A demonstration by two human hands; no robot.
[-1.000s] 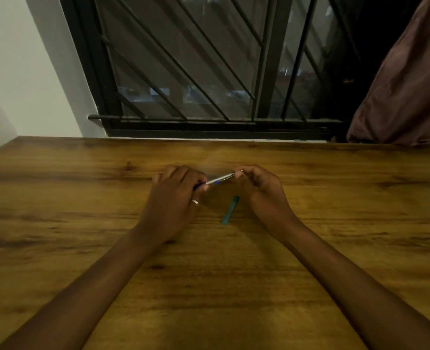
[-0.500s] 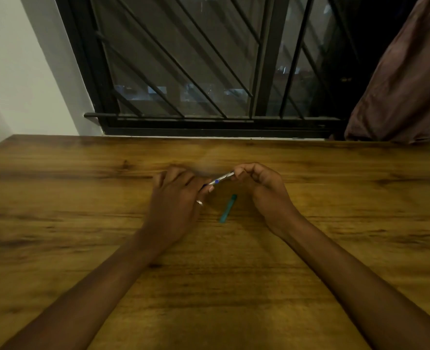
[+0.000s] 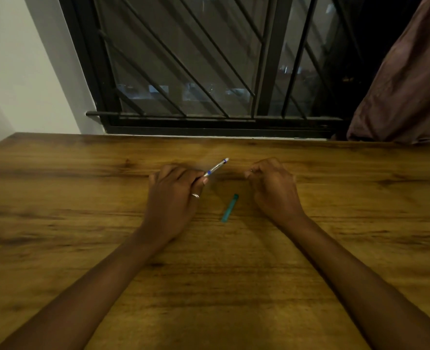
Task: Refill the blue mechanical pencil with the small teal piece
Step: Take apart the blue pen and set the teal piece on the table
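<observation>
A big brown wooden table (image 3: 87, 248) fills the near part of the room. Behind it is a window (image 3: 196, 72) with black metal bars, and it looks dark outside. A white wall (image 3: 19, 72) stands on the left. A brownish curtain (image 3: 408, 84) hangs on the right.

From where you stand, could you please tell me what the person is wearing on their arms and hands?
Both forearms are bare, with no sleeves in view. The left hand wears a thin silver-coloured ring on one finger. The right hand shows no ring, watch or glove that I can see. No bracelets or markings show on either wrist.
</observation>
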